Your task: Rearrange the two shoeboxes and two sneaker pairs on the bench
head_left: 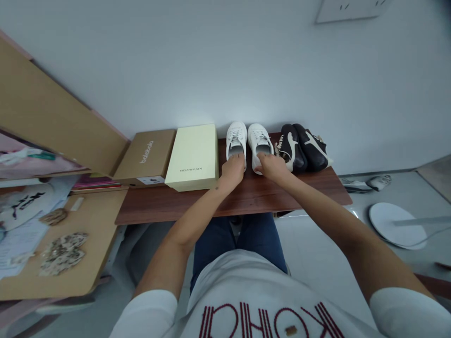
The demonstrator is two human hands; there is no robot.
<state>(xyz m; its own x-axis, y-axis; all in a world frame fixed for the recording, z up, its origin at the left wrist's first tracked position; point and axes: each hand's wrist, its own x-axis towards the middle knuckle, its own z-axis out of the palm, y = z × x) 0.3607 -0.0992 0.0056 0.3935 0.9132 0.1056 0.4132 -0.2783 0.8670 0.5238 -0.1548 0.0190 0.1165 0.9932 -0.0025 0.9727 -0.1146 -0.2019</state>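
Two white lace-up sneakers stand side by side on a dark wooden shelf point(260, 199), toes toward the wall. My left hand point(233, 170) is closed on the heel of the left white sneaker point(237, 135), fingers reaching into its opening. On the right white sneaker point(260, 136), my right hand point(272, 166) grips the heel the same way. Both sneakers appear to rest on the board. Just right of them lie a dark brown shoe point(289, 145) with cream trim and its mate point(312, 148), tilted against each other.
Left of the sneakers sit a pale yellow shoebox point(193, 155) and a brown shoebox point(150, 152). A desk point(95, 225) with papers and a patterned bow point(65, 253) adjoins at left. A round white base point(396, 225) and another shoe point(379, 182) are on the floor at right.
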